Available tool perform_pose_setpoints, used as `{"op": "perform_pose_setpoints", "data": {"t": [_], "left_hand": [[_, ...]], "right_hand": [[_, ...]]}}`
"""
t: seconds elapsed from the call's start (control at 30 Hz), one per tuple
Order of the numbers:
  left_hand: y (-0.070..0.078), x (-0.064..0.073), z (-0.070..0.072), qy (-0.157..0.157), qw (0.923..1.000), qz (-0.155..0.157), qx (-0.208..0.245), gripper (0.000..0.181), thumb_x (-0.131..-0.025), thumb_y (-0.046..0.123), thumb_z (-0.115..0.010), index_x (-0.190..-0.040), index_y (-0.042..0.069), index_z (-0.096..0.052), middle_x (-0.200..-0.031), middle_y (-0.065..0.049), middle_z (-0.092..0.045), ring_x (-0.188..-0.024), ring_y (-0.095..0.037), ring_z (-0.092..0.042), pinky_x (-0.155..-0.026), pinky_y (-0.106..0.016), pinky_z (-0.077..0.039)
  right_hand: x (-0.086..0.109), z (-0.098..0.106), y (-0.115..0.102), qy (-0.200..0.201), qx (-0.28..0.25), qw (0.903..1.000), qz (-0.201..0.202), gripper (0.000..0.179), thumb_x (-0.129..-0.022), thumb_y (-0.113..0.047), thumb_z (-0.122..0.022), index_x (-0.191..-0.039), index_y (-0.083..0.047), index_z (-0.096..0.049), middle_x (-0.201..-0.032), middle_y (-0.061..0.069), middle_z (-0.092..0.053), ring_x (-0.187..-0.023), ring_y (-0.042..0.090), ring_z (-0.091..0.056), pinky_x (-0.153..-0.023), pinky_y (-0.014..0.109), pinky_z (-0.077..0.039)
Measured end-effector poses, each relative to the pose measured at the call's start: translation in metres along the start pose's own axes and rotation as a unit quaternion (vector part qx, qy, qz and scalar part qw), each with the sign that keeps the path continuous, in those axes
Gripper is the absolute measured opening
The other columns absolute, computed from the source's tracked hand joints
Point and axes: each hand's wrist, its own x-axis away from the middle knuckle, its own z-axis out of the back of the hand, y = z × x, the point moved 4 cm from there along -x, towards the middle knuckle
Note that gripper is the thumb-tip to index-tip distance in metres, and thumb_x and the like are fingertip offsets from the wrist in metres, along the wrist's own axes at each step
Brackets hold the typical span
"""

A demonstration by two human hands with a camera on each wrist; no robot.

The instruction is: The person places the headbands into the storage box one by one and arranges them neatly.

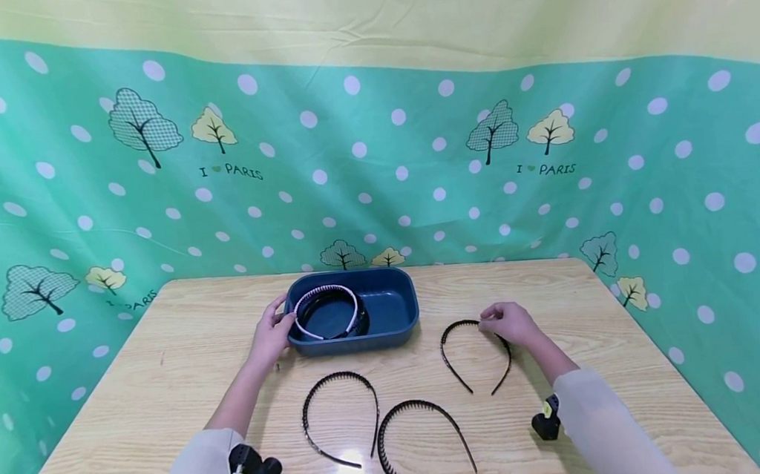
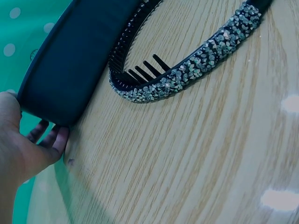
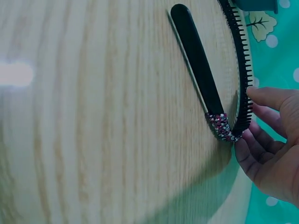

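At the left end of a dark blue plastic basket (image 1: 388, 338), my left hand (image 1: 274, 334) grips the wall; the left wrist view shows the thumb at the rim and fingertips lower on the outside. Inside lie a white toothed headband (image 1: 358, 314) and dark ones under it. My right hand (image 1: 509, 322) pinches the top of a black toothed headband (image 1: 453, 369), its ends pointing toward me. The right wrist view shows the thumb at the teeth (image 3: 245, 70) and other fingers below, near a patch of red and clear stones (image 3: 218, 126).
Two more black headbands lie on the wooden table (image 1: 165, 403): one (image 1: 305, 414) in front of the basket, the other (image 1: 381, 445) nearer to me. Clear stones (image 2: 201, 65) cover one band in the left wrist view. A green dotted curtain (image 1: 361, 164) hangs behind the table.
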Motion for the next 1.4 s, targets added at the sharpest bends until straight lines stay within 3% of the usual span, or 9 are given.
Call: {"op": "perform_pose_setpoints", "data": {"t": [0.37, 0.47, 0.9, 1.4], "left_hand": [[-0.001, 0.000, 0.001, -0.002, 1.0000, 0.000, -0.006, 0.052, -0.098, 0.019, -0.044, -0.147, 0.015, -0.027, -0.132, -0.029, -0.046, -0.085, -0.015, -0.058, -0.060, -0.023, -0.052], [0.007, 0.004, 0.001, -0.005, 1.0000, 0.001, 0.003, 0.052, -0.098, 0.017, -0.043, -0.147, 0.012, -0.027, -0.131, -0.032, -0.046, -0.083, -0.014, -0.058, -0.059, -0.022, -0.051], [-0.002, -0.001, 0.000, 0.001, 1.0000, 0.000, -0.003, 0.050, -0.098, 0.019, -0.044, -0.146, 0.017, -0.030, -0.131, -0.028, -0.048, -0.083, -0.014, -0.058, -0.061, -0.023, -0.052], [0.000, 0.000, -0.001, -0.004, 1.0000, 0.000, 0.005, 0.053, -0.098, 0.021, -0.044, -0.148, 0.014, -0.026, -0.133, -0.030, -0.045, -0.082, -0.013, -0.058, -0.060, -0.023, -0.052]], "right_hand": [[0.000, 0.000, 0.009, -0.002, 0.023, 0.9997, -0.003, 0.027, -0.086, -0.021, -0.066, -0.106, -0.003, -0.066, -0.101, 0.014, -0.062, -0.090, 0.023, -0.055, -0.072, 0.033, -0.045], [0.001, 0.001, 0.009, -0.006, 0.023, 0.9997, -0.005, 0.027, -0.086, -0.021, -0.066, -0.106, -0.003, -0.066, -0.103, 0.015, -0.061, -0.091, 0.024, -0.054, -0.072, 0.034, -0.045], [0.002, 0.002, 0.007, -0.005, 0.024, 0.9997, 0.006, 0.022, -0.086, -0.018, -0.066, -0.102, -0.003, -0.068, -0.083, 0.007, -0.057, -0.074, 0.019, -0.047, -0.062, 0.028, -0.038], [0.005, 0.012, 0.006, 0.001, 0.006, 0.9999, 0.011, 0.026, -0.088, -0.020, -0.064, -0.106, -0.001, -0.067, -0.083, 0.008, -0.059, -0.074, 0.016, -0.050, -0.060, 0.027, -0.041]]}}
